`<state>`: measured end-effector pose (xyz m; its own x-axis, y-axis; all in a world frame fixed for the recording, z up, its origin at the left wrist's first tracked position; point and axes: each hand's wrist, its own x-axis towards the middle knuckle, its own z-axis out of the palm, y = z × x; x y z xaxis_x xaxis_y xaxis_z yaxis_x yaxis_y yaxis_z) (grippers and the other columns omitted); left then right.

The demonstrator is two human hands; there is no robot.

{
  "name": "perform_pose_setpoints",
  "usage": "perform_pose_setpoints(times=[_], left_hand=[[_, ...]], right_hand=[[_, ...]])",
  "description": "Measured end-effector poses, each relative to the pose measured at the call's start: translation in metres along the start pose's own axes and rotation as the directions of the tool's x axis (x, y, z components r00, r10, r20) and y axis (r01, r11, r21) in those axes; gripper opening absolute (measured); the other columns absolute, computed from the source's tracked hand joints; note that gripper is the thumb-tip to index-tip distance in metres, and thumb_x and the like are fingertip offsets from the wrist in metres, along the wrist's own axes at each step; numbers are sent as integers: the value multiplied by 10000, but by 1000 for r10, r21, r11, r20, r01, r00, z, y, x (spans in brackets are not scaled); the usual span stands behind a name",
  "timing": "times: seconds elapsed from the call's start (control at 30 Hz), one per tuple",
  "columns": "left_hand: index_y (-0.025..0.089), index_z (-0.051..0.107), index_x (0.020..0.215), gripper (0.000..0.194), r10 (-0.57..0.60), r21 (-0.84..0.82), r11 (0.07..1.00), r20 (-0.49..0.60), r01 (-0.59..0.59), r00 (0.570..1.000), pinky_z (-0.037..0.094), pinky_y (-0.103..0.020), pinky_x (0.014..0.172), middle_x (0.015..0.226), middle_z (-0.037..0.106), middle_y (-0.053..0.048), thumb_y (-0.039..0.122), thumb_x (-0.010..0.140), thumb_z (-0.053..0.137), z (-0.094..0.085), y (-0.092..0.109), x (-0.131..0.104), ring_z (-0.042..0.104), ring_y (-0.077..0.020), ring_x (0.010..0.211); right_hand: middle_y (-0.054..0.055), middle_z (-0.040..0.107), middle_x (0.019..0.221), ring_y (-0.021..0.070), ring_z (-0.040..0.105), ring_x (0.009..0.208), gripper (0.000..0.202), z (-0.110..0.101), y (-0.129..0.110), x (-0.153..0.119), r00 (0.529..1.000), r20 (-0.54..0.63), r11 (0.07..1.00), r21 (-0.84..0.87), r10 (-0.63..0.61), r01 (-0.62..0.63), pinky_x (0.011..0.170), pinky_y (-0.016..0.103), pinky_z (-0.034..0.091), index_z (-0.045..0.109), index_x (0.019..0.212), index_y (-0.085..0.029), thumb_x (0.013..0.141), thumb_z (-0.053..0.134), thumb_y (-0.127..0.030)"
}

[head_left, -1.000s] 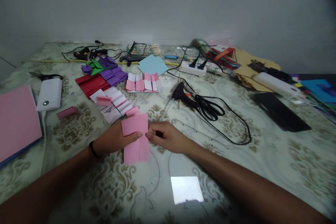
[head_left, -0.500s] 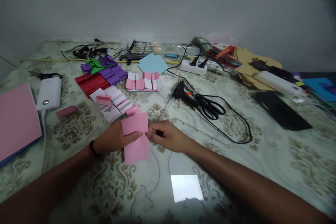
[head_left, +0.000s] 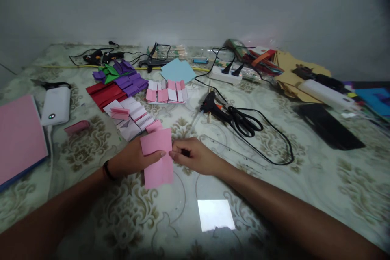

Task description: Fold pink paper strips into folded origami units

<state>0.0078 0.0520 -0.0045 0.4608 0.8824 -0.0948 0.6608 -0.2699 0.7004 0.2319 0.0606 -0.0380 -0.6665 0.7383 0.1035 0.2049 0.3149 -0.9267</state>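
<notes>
I see the left hand [head_left: 129,157] closed around the pink paper [head_left: 158,172], thumb flat across its face, over the near tabletop [head_left: 319,174]. Right hand [head_left: 196,156] pinches its right edge, fingers curled. Black glue gun [head_left: 217,109] lies beyond the right hand; pink-and-white folded papers [head_left: 134,118] just beyond the left.

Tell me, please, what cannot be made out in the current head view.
All in the head view:
Left hand: most fingers hidden behind the held pink paper.
Right hand: too small to tell whether its grip pinches that paper's edge.
Pink sheet at far left: cut off by the picture's left edge.
White device: its display is too small to read.
Blue sheet at far right: cut off by the right edge.
</notes>
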Motion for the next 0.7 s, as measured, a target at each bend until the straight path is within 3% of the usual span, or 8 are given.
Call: perform_pose_setpoints(times=[0.7], left_hand=[[183,536,707,236,-9,1,1000,26,9,1000,431,-262,674,694,602,16,322,896,562,1,-1,1,541,-139,658]], right_hand=[[-37,444,616,90,383,566,367,-1,1,-1,1000,8,999,-33,-7,8,524,204,315,507,699,-167,992,544,-386]])
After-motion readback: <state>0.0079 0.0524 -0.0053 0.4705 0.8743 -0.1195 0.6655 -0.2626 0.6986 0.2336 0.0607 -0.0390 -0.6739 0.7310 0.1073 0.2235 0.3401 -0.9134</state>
